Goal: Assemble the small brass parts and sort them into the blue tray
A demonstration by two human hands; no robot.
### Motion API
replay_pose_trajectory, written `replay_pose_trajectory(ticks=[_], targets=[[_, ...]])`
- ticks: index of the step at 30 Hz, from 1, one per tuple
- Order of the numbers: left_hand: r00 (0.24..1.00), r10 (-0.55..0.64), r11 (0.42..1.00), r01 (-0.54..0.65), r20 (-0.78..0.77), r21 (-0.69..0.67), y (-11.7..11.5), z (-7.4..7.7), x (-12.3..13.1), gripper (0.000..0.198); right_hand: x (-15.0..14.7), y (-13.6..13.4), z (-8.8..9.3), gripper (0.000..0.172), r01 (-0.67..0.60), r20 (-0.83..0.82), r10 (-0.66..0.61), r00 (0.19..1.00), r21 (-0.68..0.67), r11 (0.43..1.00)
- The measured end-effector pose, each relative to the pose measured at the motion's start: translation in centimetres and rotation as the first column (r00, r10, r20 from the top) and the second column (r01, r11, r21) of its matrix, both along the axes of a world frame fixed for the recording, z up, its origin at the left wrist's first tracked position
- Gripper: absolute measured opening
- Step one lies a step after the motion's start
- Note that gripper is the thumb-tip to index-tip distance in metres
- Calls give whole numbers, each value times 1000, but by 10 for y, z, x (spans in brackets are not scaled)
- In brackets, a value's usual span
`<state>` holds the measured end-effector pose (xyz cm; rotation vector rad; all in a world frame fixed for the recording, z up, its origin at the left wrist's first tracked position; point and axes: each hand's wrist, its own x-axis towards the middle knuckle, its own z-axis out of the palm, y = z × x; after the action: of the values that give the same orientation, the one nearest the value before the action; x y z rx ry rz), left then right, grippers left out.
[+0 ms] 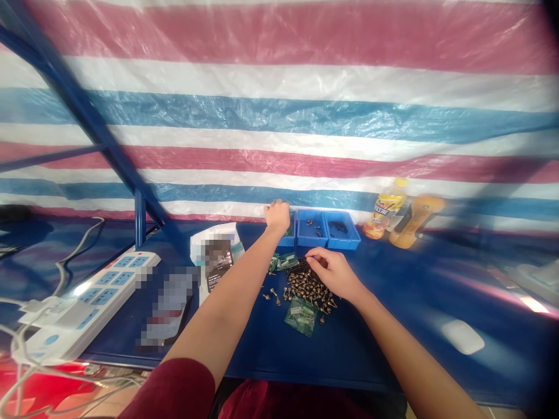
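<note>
My left hand reaches far forward to the leftmost of a row of small blue bins at the back of the blue table; its fingers curl down into that bin, and what they touch is hidden. My right hand rests over a pile of small brass-coloured metal parts, fingers bent and pinched together at the pile's top edge. Small green circuit boards lie in front of the pile, and more green boards lie behind it.
A white power strip with cables lies at the left. White packaging sits beside my left arm. Two yellow drink bottles stand at the back right. A white mouse-like object lies at the right. A striped tarp hangs behind.
</note>
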<state>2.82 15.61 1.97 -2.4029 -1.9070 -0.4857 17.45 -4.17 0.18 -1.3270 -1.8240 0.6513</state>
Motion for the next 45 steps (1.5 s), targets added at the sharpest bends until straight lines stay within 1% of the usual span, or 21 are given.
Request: replay_pose_trajectory(ticks=[3, 5, 8, 9, 11, 12, 14, 17, 20, 22, 25, 27, 29, 31, 33, 34, 36, 38, 40, 45], targets=[[1000, 5, 1000, -5, 21, 21, -4, 7, -1, 31, 0, 0, 1, 27, -3, -3, 3, 1000, -1, 1000], [999, 8, 998, -11, 52, 62, -8, 12, -3, 30, 0, 0, 1, 26, -6, -2, 6, 1000, -2, 1000], [993, 41, 991, -55, 110, 123, -17, 18, -8, 30, -1, 0, 2, 25, -8, -8, 7, 1000, -10, 1000], [992, 59, 992, -71, 114, 105, -21, 19, -10, 29, -1, -1, 2, 25, -7, -10, 7, 1000, -11, 1000], [992, 85, 996, -86, 94, 6, -31, 19, -15, 25, -1, -1, 3, 25, -5, -9, 5, 1000, -11, 1000], [993, 87, 995, -83, 82, -45, -36, 19, -18, 23, -1, -1, 3, 25, -4, -6, 3, 1000, -11, 1000], [995, 80, 993, -73, 62, -97, -46, 16, -22, 23, -1, -1, 3, 25, -1, -2, 1, 1000, -12, 1000], [999, 44, 996, -43, 16, -72, -59, 10, -26, 32, -1, -1, 2, 25, -1, 7, 1, 1000, -17, 1000], [999, -6, 999, 5, -38, -44, -70, 4, -28, 33, 0, 0, 1, 25, 0, 25, 1, 1000, -22, 1000], [1000, -26, 999, 26, -17, -23, -76, 3, -28, 34, 2, 1, 1, 25, 3, 56, -1, 998, -32, 999], [993, -70, 993, 60, 93, 106, -89, 5, -30, 38, 7, 2, -2, 23, 36, 194, -31, 980, -22, 999], [976, -151, 980, 127, 157, 152, -101, 8, -32, 40, 11, 3, -4, 21, 80, 305, -82, 949, 17, 997], [944, -249, 965, 224, 216, 135, -113, 9, -37, 40, 16, 4, -6, 21, 111, 370, -121, 921, 48, 993], [907, -338, 941, 326, 250, 90, -125, 8, -43, 39, 19, 4, -7, 22, 103, 394, -114, 912, 49, 993], [880, -413, 910, 412, 237, 53, -132, 6, -51, 37, 21, 4, -7, 23, 55, 412, -64, 909, 35, 998], [877, -426, 903, 427, 222, 42, -135, 5, -55, 37, 22, 4, -7, 24, 31, 421, -42, 906, 33, 999], [893, -404, 913, 407, 201, 26, -137, 3, -60, 36, 23, 3, -8, 25, 3, 448, -25, 894, 50, 999], [915, -358, 932, 363, 185, 6, -137, 1, -62, 34, 22, 4, -11, 28, 18, 479, -57, 876, 85, 996], [925, -339, 938, 346, 172, -13, -138, 1, -59, 33, 22, 5, -15, 31, 49, 513, -97, 853, 106, 993], [905, -393, 914, 404, 160, -34, -145, -3, -46, 33, 18, 9, -22, 27, 78, 559, -124, 820, 105, 991]])
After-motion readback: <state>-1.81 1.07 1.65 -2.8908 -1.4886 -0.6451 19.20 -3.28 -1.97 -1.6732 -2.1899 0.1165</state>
